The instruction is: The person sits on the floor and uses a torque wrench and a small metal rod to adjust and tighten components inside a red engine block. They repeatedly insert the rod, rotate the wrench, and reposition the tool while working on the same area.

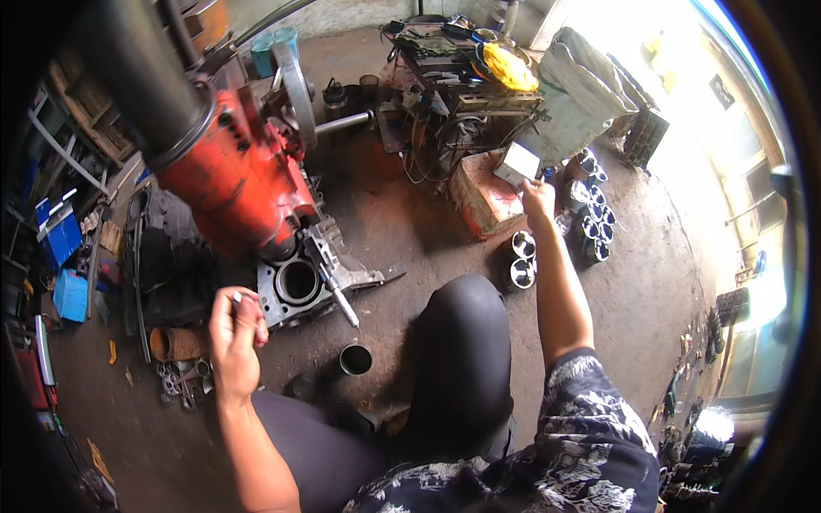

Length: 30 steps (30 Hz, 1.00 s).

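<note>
My right hand (539, 198) reaches far forward, its fingers closed at the corner of a small white box (516, 162). That box is over a worn, reddish-stained block-shaped carton (481, 195). My left hand (234, 342) is raised beside the engine block (272, 303), fingers curled in a pinch. A small pale tip shows between them; I cannot make out what it belongs to. Over the block leans a large red machine (235, 167) with a thick dark column. The round cylinder bore (299, 280) lies open below it, near a metal handle (342, 303).
Shiny metal cylinder sleeves (592, 214) stand in a group right of the carton, two more (522, 261) nearer me. A dark sleeve (356, 360) stands by my foot. Connecting rods (181, 380) lie at left. A tool-covered bench (453, 64) and a pale sack (581, 94) are behind.
</note>
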{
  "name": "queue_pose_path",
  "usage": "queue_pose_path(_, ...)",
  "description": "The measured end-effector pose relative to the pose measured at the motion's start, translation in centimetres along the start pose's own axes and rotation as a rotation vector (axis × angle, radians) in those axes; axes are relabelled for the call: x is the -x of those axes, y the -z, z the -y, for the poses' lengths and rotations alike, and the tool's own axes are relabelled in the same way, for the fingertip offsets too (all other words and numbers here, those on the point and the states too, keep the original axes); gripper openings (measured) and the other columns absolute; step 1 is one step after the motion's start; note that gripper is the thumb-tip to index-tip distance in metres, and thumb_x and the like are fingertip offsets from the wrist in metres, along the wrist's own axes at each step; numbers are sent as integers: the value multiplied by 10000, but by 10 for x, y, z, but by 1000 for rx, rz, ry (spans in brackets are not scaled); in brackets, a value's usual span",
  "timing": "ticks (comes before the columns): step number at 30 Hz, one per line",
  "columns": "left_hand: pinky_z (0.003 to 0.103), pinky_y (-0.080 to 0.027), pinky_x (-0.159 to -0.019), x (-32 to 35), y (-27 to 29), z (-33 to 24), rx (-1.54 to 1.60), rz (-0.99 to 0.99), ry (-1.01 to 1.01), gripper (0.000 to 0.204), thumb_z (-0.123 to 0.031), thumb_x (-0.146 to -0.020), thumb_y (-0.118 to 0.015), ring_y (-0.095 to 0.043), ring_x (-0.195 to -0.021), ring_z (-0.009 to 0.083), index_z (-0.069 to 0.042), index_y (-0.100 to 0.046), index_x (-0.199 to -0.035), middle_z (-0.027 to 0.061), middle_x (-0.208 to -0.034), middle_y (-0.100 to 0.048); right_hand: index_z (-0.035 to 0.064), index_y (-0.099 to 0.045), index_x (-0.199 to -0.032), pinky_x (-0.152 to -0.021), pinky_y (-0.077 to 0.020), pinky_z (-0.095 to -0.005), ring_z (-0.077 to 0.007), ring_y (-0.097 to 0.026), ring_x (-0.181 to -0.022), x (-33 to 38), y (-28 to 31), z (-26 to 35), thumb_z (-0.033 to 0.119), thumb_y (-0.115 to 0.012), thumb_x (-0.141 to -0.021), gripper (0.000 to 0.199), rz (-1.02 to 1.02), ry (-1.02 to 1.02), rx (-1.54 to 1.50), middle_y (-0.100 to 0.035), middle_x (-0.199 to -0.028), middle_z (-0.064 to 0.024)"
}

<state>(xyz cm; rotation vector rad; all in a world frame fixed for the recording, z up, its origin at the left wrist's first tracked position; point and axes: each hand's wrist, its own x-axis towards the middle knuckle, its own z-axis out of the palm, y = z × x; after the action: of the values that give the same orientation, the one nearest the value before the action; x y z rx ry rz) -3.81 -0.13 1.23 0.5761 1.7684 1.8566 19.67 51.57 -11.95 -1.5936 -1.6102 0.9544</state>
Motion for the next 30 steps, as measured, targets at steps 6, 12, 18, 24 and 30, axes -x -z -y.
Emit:
queue_pose_path(6, 237, -462, -776, -19, -26, 17, -235, 252, 40, 382, -354, -918, -710, -591, -825, 82, 2, -647, -1041, 29, -876, -642, -22, -658, -1178, -942, -513, -406, -311, -658, -1088, -97, -43, -127, 524, -738, -812, 662, -153, -178, 459, -678, -1171, -203)
queue_pose_path(12, 289, -460, -853, -44, -40, 34, 6, 244, 125, 446, -374, -890, -730, -598, -889, 126, 33, -661, -1058, 59, -956, -640, 52, -620, -1279, -1018, -479, -397, -303, -606, -1181, -115, -51, -132, 600, -722, -778, 750, -14, -362, 596, -632, -1277, -157)
queue_pose_path(18, 277, -489, -821, -53, -43, 44, 354, 222, 190, 461, -359, -892, -713, -613, -892, 130, 42, -650, -1110, 57, -969, -630, 19, -715, -1065, -845, -564, -406, -291, -713, -938, -146, -53, -151, 258, -603, -854, 338, 173, -405, 479, -725, -971, -200)
queue_pose_path(24, 276, -525, -775, -50, -43, 34, 391, 218, 150, 439, -338, -919, -681, -633, -844, 124, 35, -637, -1145, 56, -962, -648, -24, -656, -1046, -649, -543, -357, -242, -670, -740, -104, -38, -148, 142, -625, -896, 226, 52, -128, 19, -672, -878, -152)
queue_pose_path(30, 287, -535, -795, -40, -39, 29, 513, 154, 70, 380, -282, -973, -624, -643, -873, 138, 33, -626, -1186, 67, -967, -660, -7, -630, -1038, -551, -499, -235, -122, -582, -634, 6, 9, 15, 91, -624, -963, 124, 301, -143, -853, -605, -794, -37)
